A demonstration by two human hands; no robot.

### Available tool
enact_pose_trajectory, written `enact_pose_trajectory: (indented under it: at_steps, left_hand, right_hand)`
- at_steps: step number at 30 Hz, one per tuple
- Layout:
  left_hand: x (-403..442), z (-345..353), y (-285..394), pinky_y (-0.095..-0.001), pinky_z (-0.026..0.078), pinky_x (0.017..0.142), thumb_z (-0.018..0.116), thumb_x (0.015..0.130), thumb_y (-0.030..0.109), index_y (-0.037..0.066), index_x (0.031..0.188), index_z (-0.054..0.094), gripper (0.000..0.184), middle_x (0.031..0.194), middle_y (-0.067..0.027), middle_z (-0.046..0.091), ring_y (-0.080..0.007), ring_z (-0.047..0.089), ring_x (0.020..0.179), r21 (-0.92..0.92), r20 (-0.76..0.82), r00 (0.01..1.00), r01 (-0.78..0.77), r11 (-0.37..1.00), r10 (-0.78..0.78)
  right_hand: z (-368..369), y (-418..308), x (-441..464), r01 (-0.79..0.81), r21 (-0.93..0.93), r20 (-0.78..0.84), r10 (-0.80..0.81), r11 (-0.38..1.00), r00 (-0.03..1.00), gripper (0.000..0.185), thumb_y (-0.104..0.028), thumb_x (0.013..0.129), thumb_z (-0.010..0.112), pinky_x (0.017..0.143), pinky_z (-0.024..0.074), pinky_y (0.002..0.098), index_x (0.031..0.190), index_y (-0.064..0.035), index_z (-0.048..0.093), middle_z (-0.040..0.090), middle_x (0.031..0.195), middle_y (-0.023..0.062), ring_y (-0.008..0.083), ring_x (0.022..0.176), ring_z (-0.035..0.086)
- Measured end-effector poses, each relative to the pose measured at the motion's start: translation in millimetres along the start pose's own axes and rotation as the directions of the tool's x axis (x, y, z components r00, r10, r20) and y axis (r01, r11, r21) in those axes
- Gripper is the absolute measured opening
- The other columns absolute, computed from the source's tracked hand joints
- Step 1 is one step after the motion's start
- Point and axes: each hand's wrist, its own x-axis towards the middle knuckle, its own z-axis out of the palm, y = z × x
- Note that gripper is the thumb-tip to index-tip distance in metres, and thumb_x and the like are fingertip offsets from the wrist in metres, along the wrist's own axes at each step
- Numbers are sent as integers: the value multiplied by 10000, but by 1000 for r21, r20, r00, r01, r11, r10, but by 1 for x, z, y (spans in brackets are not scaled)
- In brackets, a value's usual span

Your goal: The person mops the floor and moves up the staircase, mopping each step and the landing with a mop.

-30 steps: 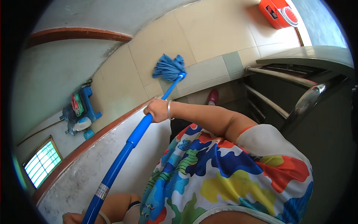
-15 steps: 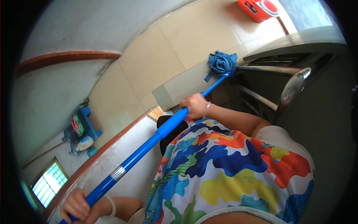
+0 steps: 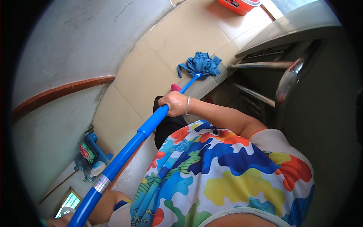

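My right hand [image 3: 175, 104] is closed round the blue mop handle [image 3: 123, 153], just below its thinner lower pole. My left hand [image 3: 62, 220] is at the handle's upper end in the bottom left corner, partly hidden by the handle and the dark image edge. The handle slants from lower left to upper middle. At its far end, the blue cloth mop head [image 3: 202, 65] lies spread on the beige tiles, touching the grey tile strip.
A red-orange bucket [image 3: 240, 5] stands at the top. Metal rails [image 3: 264, 65] and a dark panel are on the right. A low wall with a red-brown edge [image 3: 64, 92] is at left. A blue stand with items [image 3: 98, 149] is lower left. My shoe [image 3: 175, 87] shows beyond my right hand.
The mop head first swung right to the metal rails, then came back left onto the tiles. My right hand moved the same way. My foot has come forward onto the tiles.
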Motion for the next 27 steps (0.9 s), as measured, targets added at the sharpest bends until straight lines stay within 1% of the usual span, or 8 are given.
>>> enact_pose_trajectory:
  at_steps: [8,11,16,21,23,25,26,27]
  left_hand:
    - [28,-154,-108,-192,338,440,523,870,213,144,950,510,107,624,53,430,-49,400,506,-121,-342,930,-181,976,131]
    - [32,-203,-106,-160,320,456,643,738,115,148,718,447,200,551,47,441,-19,413,469,-51,-470,877,-140,989,100]
    - [117,-215,-168,-183,275,423,580,756,123,126,761,419,161,561,21,379,-51,329,445,30,-634,772,-31,999,43]
    - [223,-155,-200,-187,385,494,583,776,83,110,990,448,254,627,7,447,-73,408,499,-106,-388,921,-4,994,-37]
    - [253,-105,-224,-211,440,526,600,833,53,85,1095,429,314,701,-13,524,-71,498,558,-145,-285,957,12,989,-54]
    - [274,-52,-227,-236,476,597,685,774,60,0,1140,424,453,769,-26,570,-98,560,618,-317,-108,988,73,946,-113]
    - [280,-38,-234,-275,469,600,693,780,174,-10,1183,402,530,764,-65,573,-148,576,640,-63,202,979,5,998,8]
    - [281,-15,-236,-331,477,621,670,792,240,-3,1218,393,563,777,-118,561,-232,584,665,-87,386,923,43,995,-7]
  right_hand:
    - [-23,51,67,-232,-155,-136,212,960,968,193,-262,655,656,512,463,415,607,-98,568,564,565,119,334,573,585]
    - [-47,50,93,-230,-211,-141,203,950,969,213,-278,657,654,508,457,420,600,-100,553,558,563,124,343,574,580]
    - [-75,56,124,-409,-227,-223,362,884,905,139,-223,656,628,579,476,429,658,-95,574,589,632,142,352,647,593]
    - [-151,-14,115,-562,-145,-605,376,814,702,288,-167,611,710,692,489,357,861,-63,613,625,825,138,279,785,618]
    - [-178,-73,105,-483,157,-794,401,861,457,309,-188,626,691,691,487,357,903,-76,610,622,837,143,309,773,599]
    - [-205,-87,73,-447,79,-827,308,891,469,301,-169,658,661,705,480,346,931,-59,597,613,838,142,280,772,604]
    - [-205,-54,44,-452,49,-814,298,891,499,288,-167,673,651,711,478,343,933,-57,593,612,832,137,264,768,605]
    - [-205,-22,15,-456,19,-796,289,890,532,276,-164,687,640,716,477,341,935,-55,589,612,825,132,248,765,606]
